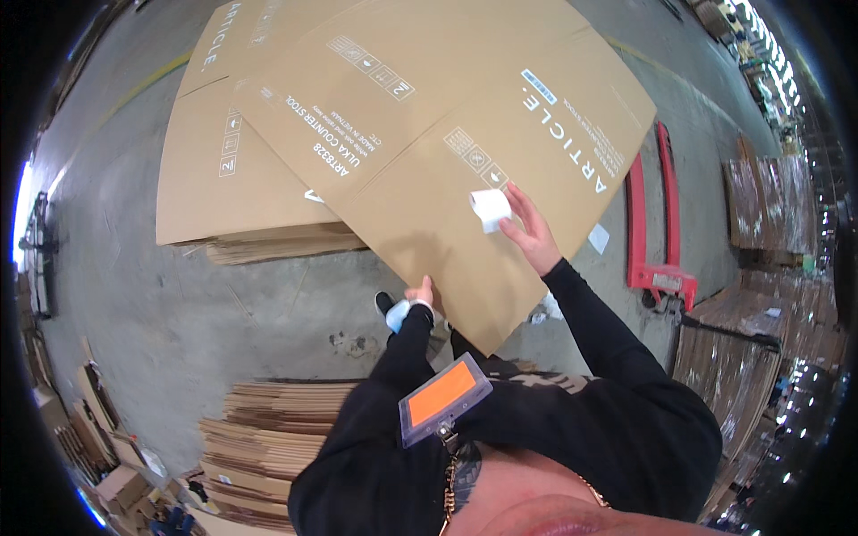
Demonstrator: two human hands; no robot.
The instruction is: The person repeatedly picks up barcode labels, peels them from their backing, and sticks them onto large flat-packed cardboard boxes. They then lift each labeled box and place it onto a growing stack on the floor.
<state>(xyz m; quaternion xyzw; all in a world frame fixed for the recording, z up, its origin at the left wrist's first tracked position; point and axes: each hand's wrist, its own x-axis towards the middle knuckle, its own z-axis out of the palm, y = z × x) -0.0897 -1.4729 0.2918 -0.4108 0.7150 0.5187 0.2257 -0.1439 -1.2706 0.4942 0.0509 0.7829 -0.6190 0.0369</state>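
Observation:
A large flattened cardboard box (420, 241) lies tilted across the view, its near corner reaching toward my body. At its left near edge, my left hand (422, 293) grips the cardboard, thumb on top and the other fingers hidden beneath. A light blue item, like a folded mask, hangs at that wrist. My right hand (534, 234) is over the sheet's right part, pinching a small white roll of labels (491, 209) between thumb and fingers. Below and left, more flattened boxes (192, 192) form a stack under the held one.
A red pallet jack (666, 277) stands on the concrete floor to the right, forks pointing away. Wrapped cardboard stacks (770, 201) line the far right. Behind me at lower left is another pile of flat cardboard (268, 429). White scraps (599, 238) lie on the floor.

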